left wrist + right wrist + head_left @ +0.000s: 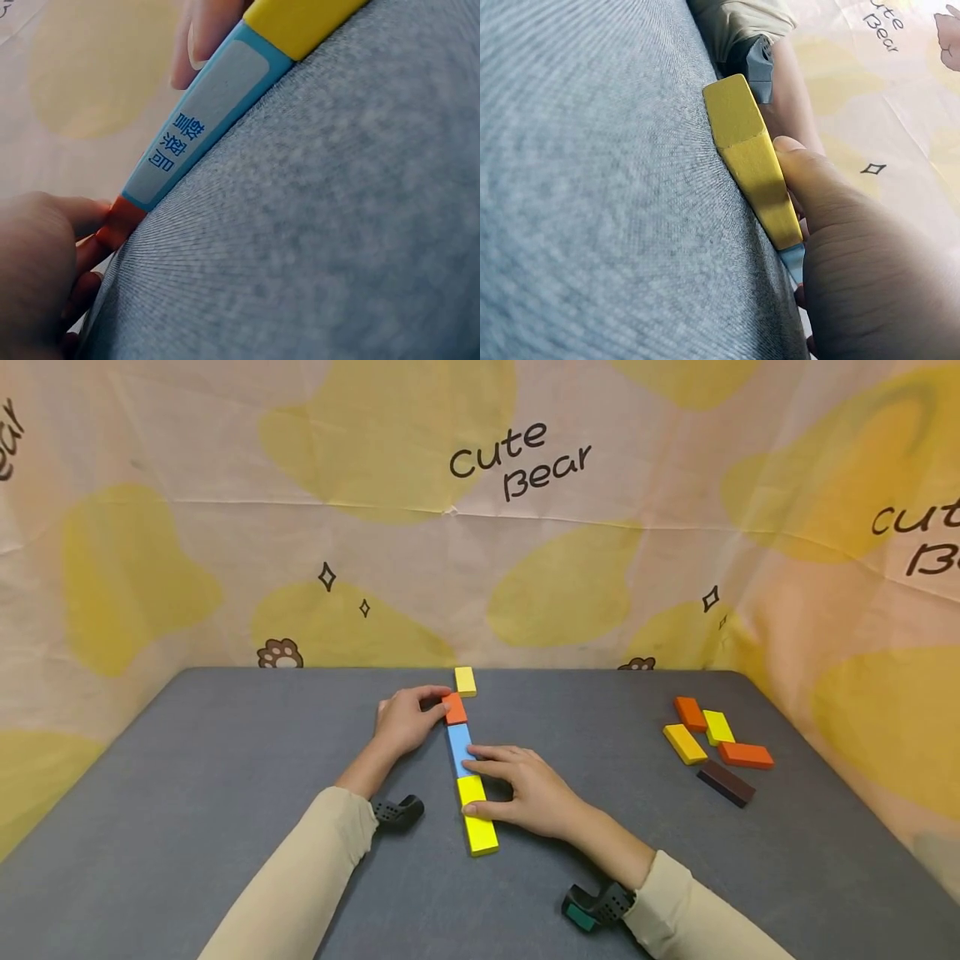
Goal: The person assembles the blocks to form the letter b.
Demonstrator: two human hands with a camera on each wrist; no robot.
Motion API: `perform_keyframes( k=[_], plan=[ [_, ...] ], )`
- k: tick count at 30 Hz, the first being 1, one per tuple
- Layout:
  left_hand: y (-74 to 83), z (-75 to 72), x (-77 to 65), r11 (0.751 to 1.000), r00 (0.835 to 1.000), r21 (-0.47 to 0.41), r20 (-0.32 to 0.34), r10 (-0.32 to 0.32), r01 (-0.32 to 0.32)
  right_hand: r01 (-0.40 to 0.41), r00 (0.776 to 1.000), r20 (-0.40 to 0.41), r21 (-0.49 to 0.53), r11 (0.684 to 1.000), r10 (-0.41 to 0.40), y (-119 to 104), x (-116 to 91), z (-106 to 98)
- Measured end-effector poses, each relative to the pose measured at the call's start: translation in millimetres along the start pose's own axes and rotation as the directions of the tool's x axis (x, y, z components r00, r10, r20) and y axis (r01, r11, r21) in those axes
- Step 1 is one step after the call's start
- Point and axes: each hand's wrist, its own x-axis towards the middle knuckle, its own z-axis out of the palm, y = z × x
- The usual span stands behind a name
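Note:
An orange block (454, 709), a blue block (457, 742) and a longer yellow block (481, 837) lie end to end in a row running away from me. At the orange block, the left hand (405, 722) pinches with thumb and forefinger. Spread along the row, the right hand (536, 791) has its thumb on the yellow block and its extended fingers at the right side of the blue one. Chinese characters mark the blue block's side (180, 142) in the left wrist view. Another yellow block (465, 682) lies just beyond the orange one.
Several loose blocks lie at the right of the grey table (225, 827): two orange (746, 756), two yellow (684, 744) and one dark brown (726, 783). A printed cloth (420, 560) hangs behind the table's far edge. Dark wrist devices (597, 906) sit below both hands.

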Motion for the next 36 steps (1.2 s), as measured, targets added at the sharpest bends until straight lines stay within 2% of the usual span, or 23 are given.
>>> perform_keyframes(
  k=[19, 30, 36],
  plan=[
    [0.1, -2.3, -3.4, 0.999, 0.999, 0.016, 0.030, 0.044, -0.044, 0.002, 1.000, -0.001, -0.019, 1.000, -0.002, -0.7, -1.2, -0.5],
    [-0.3, -5.8, -4.4, 0.993, 0.988, 0.029, 0.107, 0.115, -0.119, -0.018, 1.000, -0.007, -0.023, 1.000, 0.018, -3.9, -1.3, -1.1],
    [-1.2, -6.0, -4.1, 0.989, 0.979, -0.011, 0.134, 0.150, -0.150, -0.027, 1.000, -0.013, -0.032, 0.999, 0.027, -4.8, -1.2, -0.4]
  ],
)
